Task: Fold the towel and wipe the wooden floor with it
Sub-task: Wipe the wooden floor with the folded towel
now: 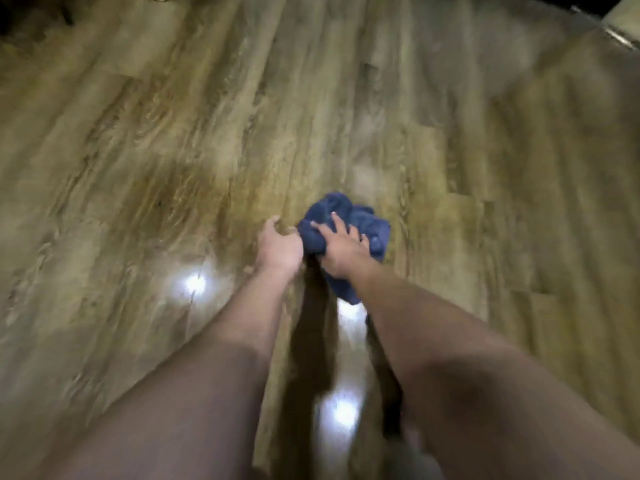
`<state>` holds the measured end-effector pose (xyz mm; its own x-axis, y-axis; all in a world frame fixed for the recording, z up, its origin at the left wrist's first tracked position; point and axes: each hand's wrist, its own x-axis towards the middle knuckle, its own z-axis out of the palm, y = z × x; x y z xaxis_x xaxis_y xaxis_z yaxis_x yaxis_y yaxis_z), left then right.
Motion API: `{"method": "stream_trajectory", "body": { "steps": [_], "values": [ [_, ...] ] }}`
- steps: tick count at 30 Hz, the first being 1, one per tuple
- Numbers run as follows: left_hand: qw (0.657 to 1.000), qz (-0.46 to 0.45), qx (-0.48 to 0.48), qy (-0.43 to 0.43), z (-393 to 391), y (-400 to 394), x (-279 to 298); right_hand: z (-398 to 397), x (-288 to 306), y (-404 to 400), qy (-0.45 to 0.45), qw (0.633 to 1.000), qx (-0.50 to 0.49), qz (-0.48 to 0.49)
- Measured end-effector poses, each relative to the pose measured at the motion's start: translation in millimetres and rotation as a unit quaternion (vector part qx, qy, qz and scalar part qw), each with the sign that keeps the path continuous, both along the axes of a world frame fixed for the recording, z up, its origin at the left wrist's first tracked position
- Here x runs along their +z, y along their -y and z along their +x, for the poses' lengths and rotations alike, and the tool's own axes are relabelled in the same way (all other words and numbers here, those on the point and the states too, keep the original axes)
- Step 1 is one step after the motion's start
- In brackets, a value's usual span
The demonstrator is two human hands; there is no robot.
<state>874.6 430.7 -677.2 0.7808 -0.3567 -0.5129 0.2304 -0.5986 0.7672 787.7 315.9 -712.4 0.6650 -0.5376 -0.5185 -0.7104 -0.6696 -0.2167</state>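
Observation:
A dark blue towel [349, 220] lies bunched up on the wooden floor [173, 133], a little right of the middle of the view. My right hand [341, 249] rests on top of it with the fingers spread over the cloth, pressing it down. My left hand [278, 245] is on the floor just left of the towel, its fingers loosely curled and its thumb side near the towel's left edge; it holds nothing that I can see. Both bare forearms reach forward from the bottom of the view. The picture is blurred.
Light brown planks run away from me in every direction, with bright lamp reflections [194, 284] near my arms. A dark object [20, 15] sits at the far left corner, and a pale threshold or edge [620, 32] crosses the far right corner.

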Motion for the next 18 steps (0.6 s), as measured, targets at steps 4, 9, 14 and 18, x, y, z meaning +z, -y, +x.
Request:
{"method": "stream_trajectory", "body": {
  "steps": [4,9,14,18],
  "values": [
    [0.987,0.025,-0.160,0.018,-36.6,20.9,-6.5,-95.9,-7.3,-58.2,0.023,0.997,0.057,-0.052],
    [0.952,0.123,-0.270,0.075,-25.3,15.5,-37.2,-146.8,-32.6,-32.9,0.068,0.987,0.089,-0.115],
    [0.888,0.174,-0.359,0.229,-89.4,32.5,-64.5,-160.5,-41.6,60.3,0.078,0.982,-0.053,-0.163],
    [0.872,0.159,-0.400,0.233,-153.1,56.5,-79.9,-203.1,-44.7,142.6,0.059,0.961,-0.215,-0.165]
  ]
}}
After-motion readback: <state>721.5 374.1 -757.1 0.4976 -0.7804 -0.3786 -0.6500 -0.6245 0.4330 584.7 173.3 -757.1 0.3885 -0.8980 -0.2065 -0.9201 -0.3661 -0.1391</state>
